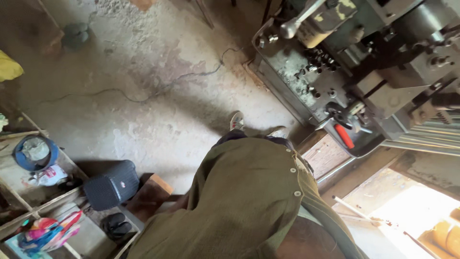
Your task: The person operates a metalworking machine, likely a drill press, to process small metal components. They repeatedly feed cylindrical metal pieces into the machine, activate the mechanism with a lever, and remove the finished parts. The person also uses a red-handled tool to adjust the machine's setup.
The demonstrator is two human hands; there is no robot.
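Looking straight down, I see my own olive-green shirt [244, 201] filling the bottom of the view, its buttons running down the right side, and it hides both of my hands, so I cannot tell whether either is clenched or released. Just past the shirt hem one shoe [236, 121] stands on the cracked concrete floor [158, 72]. To my left, near the floor's lower edge, a dark ribbed speaker box [111, 184] leans beside a low wooden step [151, 192], with a pair of black sandals [115, 224] just below it. Further left sits a wooden rack [43, 201] holding a colourful bag [48, 232] and a blue bowl [34, 152] with a rag inside. To my right, nearest my body, stands the lathe [364, 72]: a red-handled tool [344, 136] lies in its dark tray at the near corner, and a long metal lever [299, 19] sticks out at the machine's far end. A thin crack crosses the floor beyond.
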